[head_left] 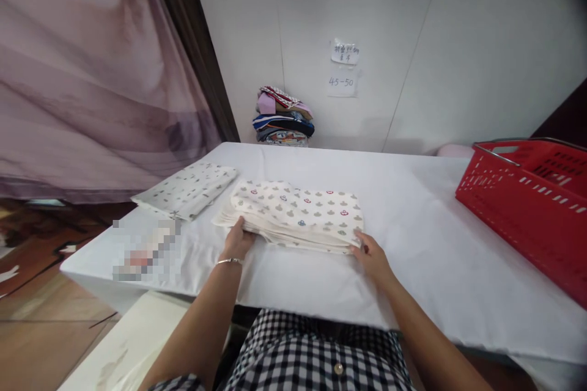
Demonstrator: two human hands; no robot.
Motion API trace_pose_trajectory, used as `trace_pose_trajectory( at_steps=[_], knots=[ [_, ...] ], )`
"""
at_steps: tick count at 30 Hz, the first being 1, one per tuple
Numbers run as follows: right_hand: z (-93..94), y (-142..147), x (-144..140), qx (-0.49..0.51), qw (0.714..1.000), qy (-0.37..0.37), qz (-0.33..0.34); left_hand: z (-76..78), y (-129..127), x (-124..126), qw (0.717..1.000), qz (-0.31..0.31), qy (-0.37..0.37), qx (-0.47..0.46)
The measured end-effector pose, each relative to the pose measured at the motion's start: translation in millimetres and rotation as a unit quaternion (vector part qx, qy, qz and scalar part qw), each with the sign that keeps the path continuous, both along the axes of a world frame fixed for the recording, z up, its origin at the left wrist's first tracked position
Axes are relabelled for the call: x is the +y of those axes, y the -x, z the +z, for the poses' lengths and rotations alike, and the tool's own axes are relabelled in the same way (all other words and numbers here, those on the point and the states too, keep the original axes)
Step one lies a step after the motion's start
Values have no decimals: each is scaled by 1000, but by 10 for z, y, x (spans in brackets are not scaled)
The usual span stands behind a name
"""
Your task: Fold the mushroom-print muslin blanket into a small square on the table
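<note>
one bench [458, 269] stands here under a white cover, and i count two folded cloths on it. the nearer one is a cream patterned cloth [298, 211], folded into a thick rectangle with small grey, red and blue motifs, lying at the middle of the bench close to the near edge. the second is a grey star-print cloth [188, 190], folded flat and lying just beside it to the left, tilted a little, the two nearly touching at one corner. one red basket [532, 201] sits well apart at the right end of the bench, with a metal handle along its rim. against the far wall there is one pile of folded clothes [283, 116] (too many layers to count from here), and two paper notes [343, 67] are stuck on the wall above and to the right of it.

two hands are at work. the left hand [237, 239], with one thin bracelet at the wrist, grips the left near corner of the cream patterned cloth, fingers tucked under its layered edge and thumb on top. the right hand [373, 256] pinches the right near corner, fingertips closed on the edge. both forearms reach forward and slightly inward, wrists low over the bench.
</note>
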State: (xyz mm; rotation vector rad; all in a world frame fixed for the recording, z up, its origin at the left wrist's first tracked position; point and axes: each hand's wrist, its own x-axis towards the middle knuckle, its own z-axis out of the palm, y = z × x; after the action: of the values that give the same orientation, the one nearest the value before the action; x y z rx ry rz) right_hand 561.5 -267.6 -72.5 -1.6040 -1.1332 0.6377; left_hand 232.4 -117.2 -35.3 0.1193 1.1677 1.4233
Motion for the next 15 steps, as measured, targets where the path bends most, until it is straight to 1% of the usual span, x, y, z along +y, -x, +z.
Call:
trace_pose_trajectory(
  at_steps=[3, 4, 6, 7, 9, 10, 11, 12, 13, 15],
  knots=[
    [28, -135, 87, -10, 1000, -10, 17, 74, -93, -37, 1000, -3, -13, -4],
    [66, -220, 101, -9, 1000, -17, -3, 91, -137, -74, 1000, -8, -27, 1],
    [177, -452, 91, -17, 996, -39, -80, 97, -238, -211, 997, -44, -55, 11],
    [239, -590, 66, -25, 989, -55, -134, 84, -291, -315, 995, -82, -61, 14],
    [350, -871, -25, -15, 972, -70, -224, 41, -385, -576, 979, -198, -41, 12],
    [388, -998, -86, 9, 964, -73, -257, 20, -420, -717, 965, -263, -15, 11],
    [411, -1105, -154, 41, 958, -69, -274, 4, -444, -853, 947, -321, 16, 16],
    [419, -1188, -226, 74, 955, -59, -280, -1, -455, -975, 929, -367, 41, 28],
    [414, -1242, -298, 105, 956, -40, -271, 7, -453, -1074, 912, -402, 61, 44],
    [376, -1269, -427, 145, 964, 12, -224, 61, -414, -1190, 886, -450, 72, 87]
  ],
)
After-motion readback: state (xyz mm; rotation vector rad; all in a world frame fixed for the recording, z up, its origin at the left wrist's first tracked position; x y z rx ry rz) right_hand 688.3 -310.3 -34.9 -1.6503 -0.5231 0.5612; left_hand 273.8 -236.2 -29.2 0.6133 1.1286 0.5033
